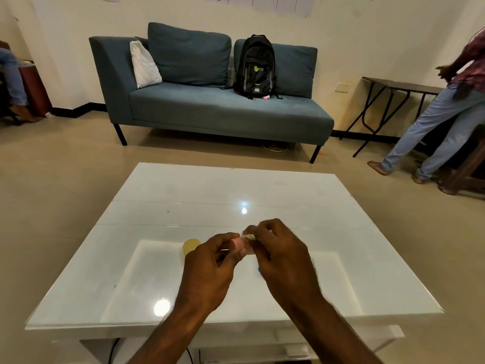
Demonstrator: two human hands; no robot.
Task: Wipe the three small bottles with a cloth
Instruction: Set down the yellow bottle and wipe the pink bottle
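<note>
1. While both forearms are held out over the near edge of the white table (pixel 183 195), a small pink bottle (pixel 237 244) is gripped in the left hand (pixel 210 266). The fingers and thumb are curled round the bottle, and it is held just above the near half of the table.
2. A scrap of white cloth (pixel 248 236) is pinched in the curled fingertips of the right hand (pixel 280 258) and is pressed against the right end of the pink bottle. The two hands are held close together above the table.
3. A blue thing (pixel 260 269) is seen on the table just under the right hand. Most of it is hidden, so it cannot be told whether it is a bottle.
4. A yellow bottle (pixel 191 246) is seen on the table just beyond the left hand and a little to its left, partly covered by the knuckles.
5. Bright spots of lamp light are mirrored in the glossy top of the table.
6. Beyond the table's far edge, a blue sofa (pixel 223 111) is set against the wall. A black backpack (pixel 255 67) is propped upright on its seat, and a white pillow (pixel 144 65) is leaned at its left end.
7. Far to the right of the table, a dark folding table (pixel 399 85) is placed by the wall, and a standing person in pale jeans (pixel 446 114) is seen in front of it.
8. Far to the left of the table, the legs of a seated person (pixel 13 74) are cut off by the edge of the view.
</note>
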